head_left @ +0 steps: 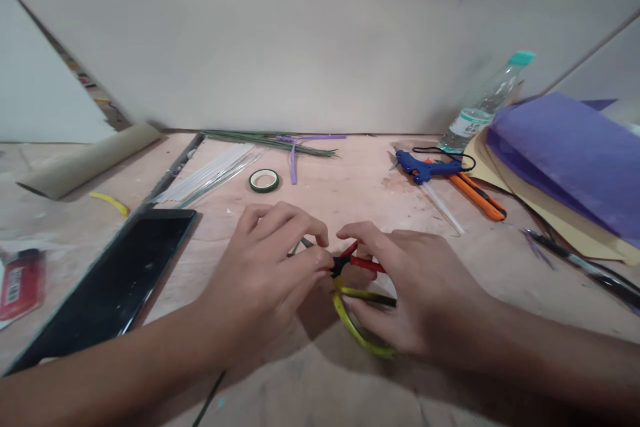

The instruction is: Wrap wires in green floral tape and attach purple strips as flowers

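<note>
Pliers (343, 265) with a black joint and red and yellow handle parts lie low over the table between my hands. My right hand (425, 287) is closed around their handles, thumb below and fingers above. Bent over the jaw end, my left hand (273, 263) has its thumb and fingers pinched together. A thin dark piece shows between those fingers, but what they hold is mostly hidden. Below my left forearm runs a thin dark green line (210, 399), perhaps a wire stem.
Green tape (264, 180), green stems (300, 147), a purple pipe cleaner (293, 163) and clear sticks (210, 173) lie beyond. A phone (115, 280), cardboard tube (93, 160) and red bottle (23, 283) are left. Right are a glue gun (425, 165), cutter (477, 197), water bottle (480, 110), purple sheets (565, 153) and pen (580, 263).
</note>
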The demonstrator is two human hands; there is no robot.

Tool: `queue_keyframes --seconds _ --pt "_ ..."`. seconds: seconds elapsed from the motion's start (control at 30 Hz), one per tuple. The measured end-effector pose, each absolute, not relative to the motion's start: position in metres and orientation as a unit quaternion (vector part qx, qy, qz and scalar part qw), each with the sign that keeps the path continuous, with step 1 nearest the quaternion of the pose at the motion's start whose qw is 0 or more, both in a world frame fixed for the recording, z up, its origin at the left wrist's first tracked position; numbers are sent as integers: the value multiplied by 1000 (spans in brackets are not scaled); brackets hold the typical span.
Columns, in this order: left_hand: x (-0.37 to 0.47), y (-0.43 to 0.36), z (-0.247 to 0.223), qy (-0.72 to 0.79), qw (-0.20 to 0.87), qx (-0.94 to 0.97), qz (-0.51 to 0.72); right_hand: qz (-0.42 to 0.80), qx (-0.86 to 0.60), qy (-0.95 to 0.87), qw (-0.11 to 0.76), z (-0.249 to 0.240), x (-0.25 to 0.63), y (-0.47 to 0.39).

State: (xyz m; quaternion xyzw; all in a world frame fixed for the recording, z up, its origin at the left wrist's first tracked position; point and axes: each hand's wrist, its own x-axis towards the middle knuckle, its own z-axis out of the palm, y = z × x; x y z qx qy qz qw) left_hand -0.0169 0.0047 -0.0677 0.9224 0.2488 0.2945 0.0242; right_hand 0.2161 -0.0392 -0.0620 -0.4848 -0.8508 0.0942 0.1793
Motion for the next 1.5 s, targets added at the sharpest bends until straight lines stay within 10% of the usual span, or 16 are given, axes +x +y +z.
queue_keyframes --seconds 0.9,1.1,1.5 --pt "-22 10 -69 275 64 889 360 136 -495 -837 189 -64 213 -39" --pt "-25 15 -58 440 218 772 402 99 -538 -822 162 -72 221 -19" --pt "-20 25 -73 513 161 842 43 191 -578 -687 397 -107 263 43"
